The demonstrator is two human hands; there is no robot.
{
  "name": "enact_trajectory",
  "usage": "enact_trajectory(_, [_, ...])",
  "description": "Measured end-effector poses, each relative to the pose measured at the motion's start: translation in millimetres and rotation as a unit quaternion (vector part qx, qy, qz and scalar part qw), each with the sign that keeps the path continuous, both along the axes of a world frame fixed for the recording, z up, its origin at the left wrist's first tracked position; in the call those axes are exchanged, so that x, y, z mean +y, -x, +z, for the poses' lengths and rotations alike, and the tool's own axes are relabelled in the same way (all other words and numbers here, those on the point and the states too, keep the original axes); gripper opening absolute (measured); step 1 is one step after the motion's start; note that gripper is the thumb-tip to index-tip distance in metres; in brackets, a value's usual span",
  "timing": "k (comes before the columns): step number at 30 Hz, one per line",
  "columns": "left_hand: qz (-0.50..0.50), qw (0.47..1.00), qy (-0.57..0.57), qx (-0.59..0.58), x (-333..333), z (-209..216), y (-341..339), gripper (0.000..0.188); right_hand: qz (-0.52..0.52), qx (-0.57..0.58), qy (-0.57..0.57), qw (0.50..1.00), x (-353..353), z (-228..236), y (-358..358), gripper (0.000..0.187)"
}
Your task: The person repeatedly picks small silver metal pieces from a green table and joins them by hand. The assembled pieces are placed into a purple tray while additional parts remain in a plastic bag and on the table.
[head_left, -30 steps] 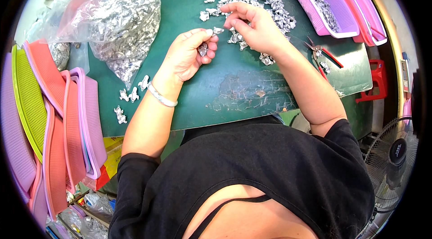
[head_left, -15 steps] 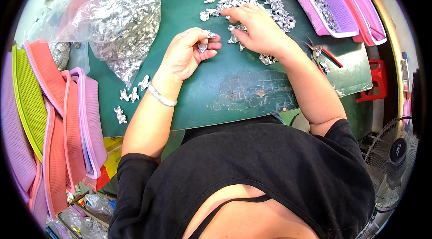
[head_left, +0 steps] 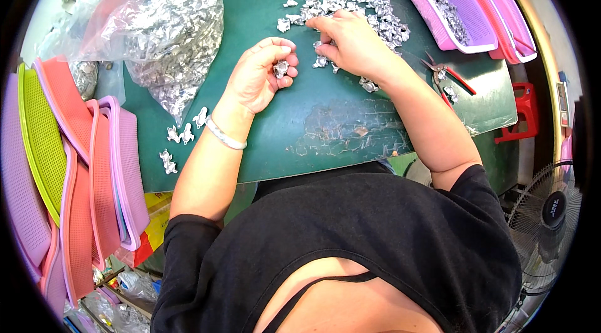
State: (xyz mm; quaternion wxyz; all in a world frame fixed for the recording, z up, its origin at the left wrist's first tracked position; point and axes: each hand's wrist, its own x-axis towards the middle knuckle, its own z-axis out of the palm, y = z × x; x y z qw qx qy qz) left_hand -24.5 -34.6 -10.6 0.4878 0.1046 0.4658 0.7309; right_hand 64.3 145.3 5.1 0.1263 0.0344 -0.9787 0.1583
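Observation:
My left hand (head_left: 260, 73) is held palm up over the green table, its fingers curled round a small silver metal casting (head_left: 280, 69). To the right, my right hand (head_left: 350, 41) is lowered over the near edge of a loose pile of similar castings (head_left: 382, 10). Its index finger points left, the tip close to one of the pieces, and the thumb is spread below it near a few more. Nothing shows gripped between them. The other right fingers are partly hidden. Several separate castings (head_left: 186, 134) lie left of my left forearm.
A large clear bag (head_left: 175, 38) full of castings stands at the back left. A purple basket (head_left: 485, 41) at the back right holds more. Red-handled pliers (head_left: 460, 80) lie right of my right forearm. Stacked plastic baskets (head_left: 81, 208) line the left; a fan (head_left: 544, 226) stands at lower right.
My left fingers have curled further in round the casting and drawn back slightly. My right hand has moved slightly left and down at the pile, its thumb and index finger still apart.

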Motion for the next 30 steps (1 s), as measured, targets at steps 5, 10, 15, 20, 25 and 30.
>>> enact_trajectory(5, [-0.004, 1.0, 0.008, 0.006, 0, 1, -1, 0.011, 0.044, 0.04, 0.037, 0.998, 5, -3, 1, 0.039])
enact_trajectory(10, [0.0, 1.0, 0.023, 0.01, 0, 2, -2, 0.01, 0.06, 0.03, 0.06, 0.996, 5, -12, 4, 0.041])
enact_trajectory(15, [0.002, 0.999, 0.031, 0.012, 0, 2, -2, 0.01, 0.05, 0.041, 0.078, 0.995, 5, -12, 5, 0.039])
enact_trajectory(20, [0.006, 0.999, 0.043, 0.018, 2, 1, -3, 0.01, 0.053, 0.054, 0.151, 0.986, 7, -9, 6, 0.039])
enact_trajectory(25, [0.006, 0.998, 0.051, 0.026, 2, 2, -4, 0.011, 0.067, 0.062, 0.201, 0.975, 6, -6, 6, 0.04])
enact_trajectory(30, [-0.012, 0.998, 0.06, 0.026, 2, 7, -7, 0.014, 0.066, 0.104, 0.31, 0.943, -5, -1, 2, 0.037])
